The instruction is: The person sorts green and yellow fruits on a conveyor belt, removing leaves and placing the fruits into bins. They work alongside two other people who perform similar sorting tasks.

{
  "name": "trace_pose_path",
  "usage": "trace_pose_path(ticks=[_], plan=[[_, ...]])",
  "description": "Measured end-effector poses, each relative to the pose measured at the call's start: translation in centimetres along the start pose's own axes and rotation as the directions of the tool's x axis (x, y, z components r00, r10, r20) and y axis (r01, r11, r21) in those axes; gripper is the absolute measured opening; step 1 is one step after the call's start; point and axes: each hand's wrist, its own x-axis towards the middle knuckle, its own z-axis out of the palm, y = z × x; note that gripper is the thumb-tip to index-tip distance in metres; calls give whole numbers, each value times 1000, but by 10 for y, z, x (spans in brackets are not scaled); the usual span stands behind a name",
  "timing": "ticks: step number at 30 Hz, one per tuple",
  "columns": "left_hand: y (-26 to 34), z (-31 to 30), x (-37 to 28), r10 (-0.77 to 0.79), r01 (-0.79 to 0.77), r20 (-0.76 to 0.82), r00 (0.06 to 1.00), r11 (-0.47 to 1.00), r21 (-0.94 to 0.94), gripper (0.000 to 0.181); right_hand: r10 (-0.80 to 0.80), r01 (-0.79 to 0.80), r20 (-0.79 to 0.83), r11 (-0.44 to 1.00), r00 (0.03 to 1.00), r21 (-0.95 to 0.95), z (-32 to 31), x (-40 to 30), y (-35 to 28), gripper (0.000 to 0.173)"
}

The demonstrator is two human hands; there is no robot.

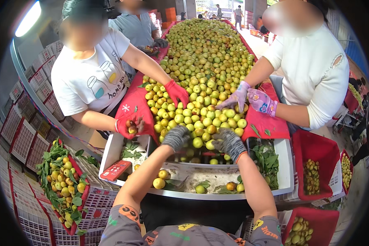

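A heap of yellow-green jujubes (203, 92), some with brown patches, covers the long table in front of me. My left hand (176, 137), in a grey knitted glove, lies at the heap's near edge; its fingertips are hidden, so its grasp is unclear. Also gloved in grey, my right hand (230, 144) has its fingers apart and touches a yellowish jujube (209, 144). Below both hands, a few fruits sit over a dark slotted gap (200, 157). A pale tray (190, 175) nearest my body holds loose jujubes and leaves.
Left, a co-worker's red-gloved hand (176, 93) reaches into the heap; the other red-gloved hand (129, 126) holds brown fruit. Right, a person wears purple gloves (263, 101). A red packet (116, 170) lies in the tray corner. Red-lined crates (321, 147) flank me.
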Motion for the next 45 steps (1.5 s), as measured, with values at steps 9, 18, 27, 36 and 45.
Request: trace_pose_path(ticks=[9, 18, 27, 36, 45], plan=[[14, -12, -21, 26, -26, 184, 982, 1000, -4, 39, -563, 284, 241, -13, 790, -959, 4, -18, -24, 39], [16, -10, -9, 102, -101, 72, 992, 995, -23, 43, 158, 395, 367, -218, 917, -893, 25, -22, -9, 34], [33, -23, -24, 163, -180, 463, 871, 984, -6, 47, -611, 201, 206, -78, 764, -976, -9, -19, -43, 34], [15, -26, -18, 59, -54, 76, 995, 997, -60, 46, -70, 311, 345, -295, 936, -904, 28, -26, -25, 59], [71, 26, -4, 363, -357, 338, 868, 930, -82, 47, -510, 247, 271, -117, 816, -962, -6, -24, -35, 33]])
